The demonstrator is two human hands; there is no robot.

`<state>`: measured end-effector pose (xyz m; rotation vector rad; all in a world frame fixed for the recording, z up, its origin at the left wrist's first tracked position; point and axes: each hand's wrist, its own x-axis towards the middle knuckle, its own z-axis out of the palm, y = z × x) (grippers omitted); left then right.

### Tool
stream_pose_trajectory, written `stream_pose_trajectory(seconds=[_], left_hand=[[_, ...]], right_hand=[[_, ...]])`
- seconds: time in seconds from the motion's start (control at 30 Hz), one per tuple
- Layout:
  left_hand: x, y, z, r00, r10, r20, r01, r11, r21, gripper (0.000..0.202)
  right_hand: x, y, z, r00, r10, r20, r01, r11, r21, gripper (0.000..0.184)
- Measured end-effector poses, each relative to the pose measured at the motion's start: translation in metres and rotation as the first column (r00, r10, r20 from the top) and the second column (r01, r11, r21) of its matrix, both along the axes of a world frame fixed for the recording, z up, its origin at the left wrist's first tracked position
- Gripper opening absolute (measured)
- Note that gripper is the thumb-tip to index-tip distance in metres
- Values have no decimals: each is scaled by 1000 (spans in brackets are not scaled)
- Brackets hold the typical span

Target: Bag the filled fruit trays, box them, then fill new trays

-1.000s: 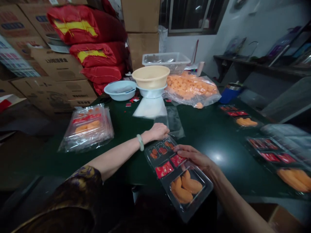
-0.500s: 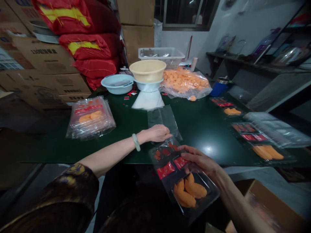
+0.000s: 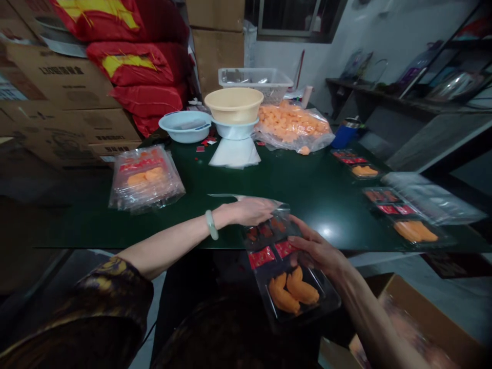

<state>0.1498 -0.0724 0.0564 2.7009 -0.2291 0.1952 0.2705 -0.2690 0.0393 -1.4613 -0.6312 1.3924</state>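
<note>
The left hand (image 3: 251, 210) is pinching the mouth of a thin clear plastic bag (image 3: 280, 207), fingers closed on the film, with a pale green bangle (image 3: 211, 224) sitting on its wrist. The bag is lying nearly flat above the dark green table (image 3: 307, 189) and meeting the far end of a black plastic compartment tray (image 3: 328, 296). The right hand (image 3: 317, 251) is gripping that tray along its right side, fingers curled over the rim. The tray is hanging past the table's near edge toward the person (only its far end is lying over the tabletop). It is carrying curved orange pieces (image 3: 294, 293) in the big near compartment and red sachets (image 3: 262, 257) in the middle.

To the left, a stack of bagged trays (image 3: 146, 177) is resting on the table. At the far side, a cream plastic bowl (image 3: 234, 102) is sitting on another bowl, beside a pale blue plastic bowl (image 3: 186, 125). A pile of flat clear bags (image 3: 234, 152) is lying just in front of it. A large clear sack of orange pieces (image 3: 292, 125) is slumping to the right of the bowls. Along the right edge, more filled black trays (image 3: 400, 215) are waiting unbagged.
</note>
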Motion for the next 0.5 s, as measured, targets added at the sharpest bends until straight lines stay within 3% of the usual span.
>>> stream_pose_trajectory(seconds=[0.1, 0.3, 0.37, 0.43, 0.5], left_hand=[[-5, -1, -7, 997, -71, 9, 71, 997, -10, 31], [-34, -3, -23, 979, 63, 194, -66, 998, 10, 30], [-44, -8, -27, 951, 201, 233, -211, 977, 20, 28], [-52, -11, -32, 893, 410, 187, -422, 906, 29, 26], [-56, -12, -38, 829, 552, 90, -554, 832, 3, 25]], right_hand=[[-2, -3, -6, 1000, -3, 0, 3, 999, 32, 91], [-10, -10, -20, 994, -34, -101, 32, 999, -13, 79], [-14, -11, -21, 988, -74, -133, 74, 997, -5, 77], [-19, -13, -20, 980, -128, -155, 130, 992, 5, 75], [-24, -15, -20, 969, -178, -171, 182, 983, 9, 77]])
